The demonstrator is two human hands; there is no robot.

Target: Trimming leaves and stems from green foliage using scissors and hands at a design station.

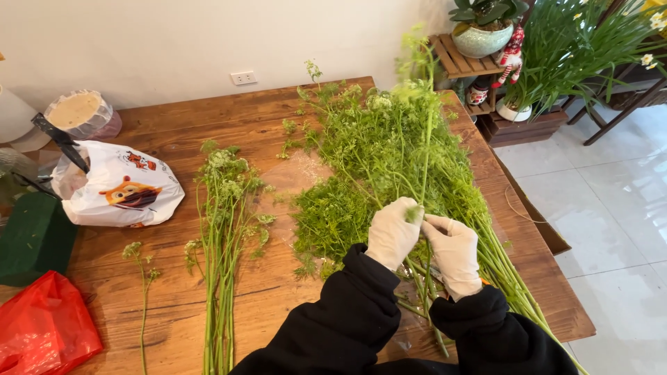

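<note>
My left hand (393, 230) and my right hand (453, 250), both in white gloves with black sleeves, meet over a big heap of green feathery stems (389, 160) on the wooden table (174, 121). Both hands pinch one tall upright stem (425, 160) with a small flower head, the left at a leafy bit on it, the right just beside. A smaller bundle of stripped stems (224, 236) lies to the left. One single stem (144, 292) lies further left.
A white printed plastic bag (121, 187), a dark green foam block (31, 239) and a red plastic bag (42, 326) sit at the table's left. A wrapped round container (78, 111) stands at the back left. Potted plants (486, 28) on a wooden shelf stand right.
</note>
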